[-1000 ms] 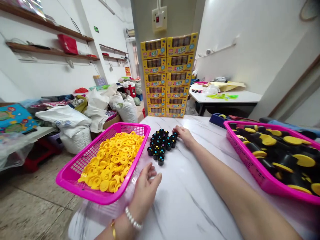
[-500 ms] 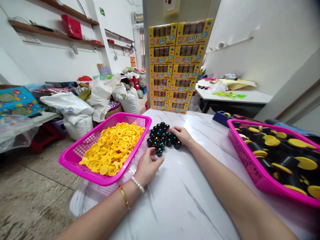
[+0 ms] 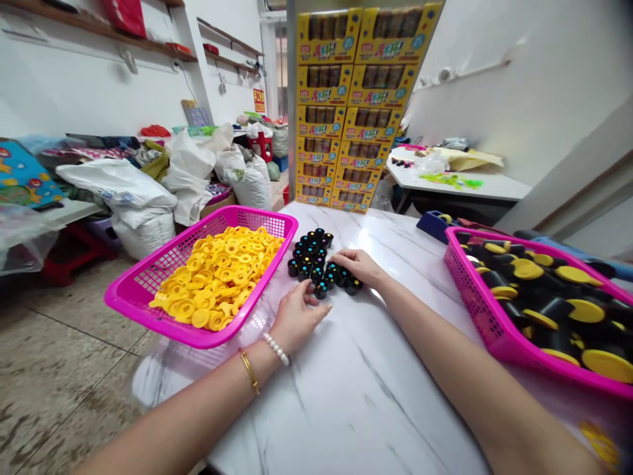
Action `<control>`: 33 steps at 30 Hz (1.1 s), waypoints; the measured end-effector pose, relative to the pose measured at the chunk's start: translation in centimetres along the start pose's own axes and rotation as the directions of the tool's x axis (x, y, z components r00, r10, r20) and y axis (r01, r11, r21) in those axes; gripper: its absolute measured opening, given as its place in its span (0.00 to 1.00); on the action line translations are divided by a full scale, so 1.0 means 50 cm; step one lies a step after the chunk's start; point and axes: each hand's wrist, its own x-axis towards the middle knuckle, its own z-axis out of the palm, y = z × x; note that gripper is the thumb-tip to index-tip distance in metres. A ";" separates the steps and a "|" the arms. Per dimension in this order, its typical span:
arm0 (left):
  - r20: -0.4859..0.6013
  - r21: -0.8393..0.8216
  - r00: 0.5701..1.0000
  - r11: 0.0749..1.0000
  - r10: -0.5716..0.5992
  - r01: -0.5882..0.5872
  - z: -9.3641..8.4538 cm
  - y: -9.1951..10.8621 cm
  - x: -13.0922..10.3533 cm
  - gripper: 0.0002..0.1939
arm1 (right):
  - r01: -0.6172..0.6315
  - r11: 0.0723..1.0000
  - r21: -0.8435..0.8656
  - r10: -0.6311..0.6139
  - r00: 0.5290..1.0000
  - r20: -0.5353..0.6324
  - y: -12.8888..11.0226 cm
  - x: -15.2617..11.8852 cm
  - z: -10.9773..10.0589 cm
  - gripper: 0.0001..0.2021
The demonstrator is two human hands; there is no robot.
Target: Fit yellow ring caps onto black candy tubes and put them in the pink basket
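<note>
The black pieces (image 3: 311,249) stand upright in a tight cluster on the white marbled table (image 3: 376,389), toward its far end and between the two baskets. Behind them, at the far edge, yellow boxes (image 3: 382,95) are stacked in two columns. On the right, a pink basket (image 3: 475,297) is heaped with black cups capped by yellow discs; on the left, another pink basket (image 3: 208,338) holds a mound of yellow rings (image 3: 217,280). The right hand (image 3: 361,267) comes in from the right, fingers pointing left, over the pieces on the near right of the group; it is in contact with them, but whether it pinches any I cannot tell. The left hand (image 3: 297,316) is just short of the cluster's near end, thumb spread and fingers loosely curled, gripping nothing, fingertips at or just beside the nearest piece. From the left hand the cluster lies straight ahead, its longer direction running away from the person; from the right hand, which is nearer, it extends leftward and away. Each piece is short, its top dotted blue or yellow.
</note>
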 end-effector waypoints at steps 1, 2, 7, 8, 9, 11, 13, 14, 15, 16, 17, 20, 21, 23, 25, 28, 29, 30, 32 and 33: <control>0.000 0.016 1.000 1.000 0.004 -0.004 0.001 0.002 0.003 0.33 | 0.000 1.000 0.003 0.000 1.000 0.000 -0.002 -0.005 0.005 0.24; 0.000 0.032 1.000 0.999 0.008 -0.008 0.002 0.004 0.006 0.35 | 0.002 1.000 0.007 -0.002 1.000 -0.006 -0.003 -0.010 0.011 0.24; -0.020 0.119 0.999 0.993 0.028 -0.026 0.006 0.013 0.014 0.39 | 0.030 0.999 0.025 -0.028 0.998 -0.062 -0.009 -0.043 0.039 0.24; -0.019 0.134 0.999 0.990 0.037 -0.034 0.006 0.015 0.012 0.39 | 0.034 0.999 0.027 -0.032 0.997 -0.068 -0.010 -0.048 0.042 0.24; -0.016 0.148 0.999 0.988 0.046 -0.043 0.006 0.016 0.009 0.39 | 0.038 0.999 0.029 -0.035 0.997 -0.072 -0.011 -0.052 0.044 0.23; -0.013 0.173 0.998 0.983 0.061 -0.058 0.008 0.019 0.002 0.39 | 0.041 0.999 0.032 -0.038 0.996 -0.085 -0.011 -0.056 0.045 0.24; -0.020 0.193 0.997 0.978 0.078 -0.073 0.014 0.022 -0.005 0.43 | 0.040 0.999 0.036 -0.036 0.994 -0.104 -0.010 -0.056 0.044 0.25; -0.027 0.202 0.996 0.976 0.090 -0.083 0.018 0.023 -0.008 0.45 | 0.038 0.999 0.038 -0.033 0.993 -0.112 -0.010 -0.055 0.043 0.25; -0.035 0.213 0.994 0.972 0.105 -0.096 0.023 0.025 -0.010 0.47 | 0.036 0.999 0.040 -0.031 0.993 -0.118 -0.010 -0.054 0.042 0.25; -0.037 0.226 0.992 0.968 0.121 -0.110 0.029 0.027 -0.011 0.49 | 0.035 0.999 0.041 -0.030 0.992 -0.120 -0.009 -0.053 0.041 0.25; -0.034 0.244 0.990 0.962 0.135 -0.123 0.034 0.029 -0.011 0.50 | 0.036 0.998 0.042 -0.031 0.992 -0.119 -0.009 -0.053 0.041 0.25; -0.013 0.310 0.988 0.940 0.155 -0.143 0.048 0.035 -0.005 0.49 | 0.048 0.997 0.054 -0.042 0.993 -0.109 -0.011 -0.057 0.040 0.25; -0.003 0.334 0.987 0.931 0.158 -0.148 0.052 0.036 -0.003 0.48 | 0.053 0.997 0.061 -0.047 0.994 -0.101 -0.012 -0.060 0.039 0.25; 0.009 0.383 0.985 0.910 0.171 -0.162 0.060 0.040 0.002 0.46 | 0.061 0.996 0.070 -0.056 0.995 -0.080 -0.014 -0.069 0.037 0.23; 0.011 0.425 0.982 0.888 0.187 -0.174 0.067 0.043 0.007 0.46 | 0.062 0.995 0.075 -0.057 0.996 -0.065 -0.016 -0.077 0.037 0.22; -0.004 0.445 0.980 0.878 0.200 -0.177 0.077 0.048 0.011 0.48 | 0.054 0.995 0.078 -0.048 0.996 -0.072 -0.016 -0.083 0.040 0.20; -0.003 0.440 0.980 0.880 0.201 -0.179 0.079 0.050 0.012 0.48 | 0.049 0.996 0.078 -0.043 0.996 -0.079 -0.016 -0.084 0.041 0.20; 0.002 0.433 0.979 0.883 0.202 -0.183 0.080 0.052 0.011 0.47 | 0.044 0.996 0.076 -0.038 0.995 -0.089 -0.016 -0.085 0.043 0.19; 0.020 0.413 0.978 0.889 0.206 -0.196 0.081 0.055 0.007 0.44 | 0.033 0.997 0.070 -0.025 0.993 -0.115 -0.016 -0.087 0.050 0.18; 0.029 0.402 0.978 0.894 0.206 -0.200 0.080 0.056 0.002 0.43 | 0.026 0.997 0.067 -0.018 0.991 -0.129 -0.017 -0.091 0.054 0.17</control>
